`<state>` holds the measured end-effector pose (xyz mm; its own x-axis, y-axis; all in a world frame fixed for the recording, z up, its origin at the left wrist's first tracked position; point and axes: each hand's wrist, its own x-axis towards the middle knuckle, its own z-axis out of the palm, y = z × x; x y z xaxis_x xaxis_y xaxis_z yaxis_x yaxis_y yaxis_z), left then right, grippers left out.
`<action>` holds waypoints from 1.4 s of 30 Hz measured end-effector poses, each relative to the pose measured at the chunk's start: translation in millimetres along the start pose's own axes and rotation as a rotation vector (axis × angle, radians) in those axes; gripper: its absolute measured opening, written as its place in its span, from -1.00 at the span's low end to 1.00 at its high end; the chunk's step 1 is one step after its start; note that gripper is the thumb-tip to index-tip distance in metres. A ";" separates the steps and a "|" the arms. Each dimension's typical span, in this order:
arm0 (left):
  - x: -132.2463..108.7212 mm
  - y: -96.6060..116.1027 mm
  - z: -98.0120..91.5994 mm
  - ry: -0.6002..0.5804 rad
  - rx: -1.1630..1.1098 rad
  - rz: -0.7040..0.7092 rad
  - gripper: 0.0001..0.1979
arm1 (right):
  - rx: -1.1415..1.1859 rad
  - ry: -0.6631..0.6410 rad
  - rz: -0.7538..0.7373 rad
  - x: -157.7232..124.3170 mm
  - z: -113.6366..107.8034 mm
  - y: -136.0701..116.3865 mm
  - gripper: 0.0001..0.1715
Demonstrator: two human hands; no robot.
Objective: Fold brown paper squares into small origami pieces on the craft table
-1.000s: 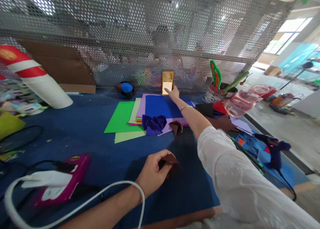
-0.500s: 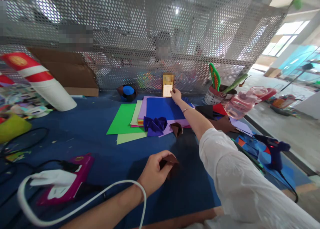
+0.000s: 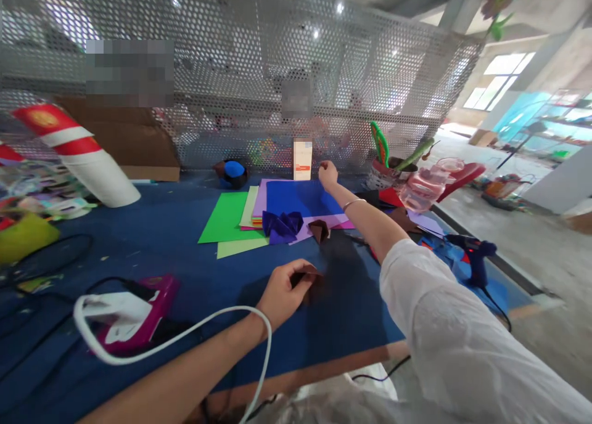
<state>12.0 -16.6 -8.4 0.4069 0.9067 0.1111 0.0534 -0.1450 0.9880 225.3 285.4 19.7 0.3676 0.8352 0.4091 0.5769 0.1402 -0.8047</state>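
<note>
Half a second ago the right hand (image 3: 328,177) had its thumb at the edge of the phone (image 3: 303,161); now it is off to the phone's 3 o'clock with a small gap between them, and the screen, which carried a pale panel, shows a bright page with an orange bar. The left hand (image 3: 279,297) stays in its grip, and the whole view has turned a little to the right.

The left fingers are nearly closed, thumb against forefinger, pinching a brown paper piece (image 3: 312,270) that pokes out toward 3 o'clock. The right fingers are loosely curled; I see nothing in them, though their inner side is hidden.

From the left fingers, a brown folded piece (image 3: 319,231) lies just past 12 o'clock on the tabletop (image 3: 194,270), and a dark blue folded form (image 3: 282,227) sits at 11. The phone stands upright farther off at 12, against the perforated screen (image 3: 217,48). From the right fingers, the blue sheet (image 3: 300,196) lies at 8 o'clock, topping the paper stack.
</note>
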 end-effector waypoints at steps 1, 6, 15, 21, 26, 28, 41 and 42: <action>0.6 -0.2 -0.2 0.004 0.003 0.013 -0.82 | 0.002 -0.015 -0.017 -6.3 -5.4 -4.4 -0.55; 4.8 -1.1 -3.0 0.041 0.014 0.057 -0.79 | 0.024 -0.147 -0.141 -57.2 -32.5 -21.9 -0.58; 18.9 -1.9 -12.0 0.141 0.037 0.121 -0.81 | 0.137 -0.407 -0.379 -196.6 -94.5 -33.5 -0.74; 20.2 0.1 -18.1 0.157 0.015 0.088 -0.75 | 0.209 -0.374 -0.507 -236.3 -127.6 -44.1 -0.73; 18.9 1.5 -21.0 0.156 0.022 0.045 -0.74 | 0.243 -0.504 -0.447 -251.4 -130.8 -44.9 -0.75; 18.4 2.0 -22.2 0.150 0.025 0.020 -0.74 | 0.265 -0.584 -0.359 -258.7 -128.6 -42.7 -0.71; 12.7 8.0 -17.0 0.094 -0.078 -0.033 -0.67 | 0.351 -0.618 -0.308 -279.6 -120.5 -35.1 -0.64; 12.6 7.5 -16.8 0.092 -0.081 -0.041 -0.67 | 0.324 -0.596 -0.340 -280.1 -121.5 -36.3 -0.63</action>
<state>2.2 0.4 2.2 0.3207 0.9441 0.0764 -0.0070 -0.0782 0.9969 190.0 -18.3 -13.4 -0.3020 0.8511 0.4295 0.3111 0.5139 -0.7995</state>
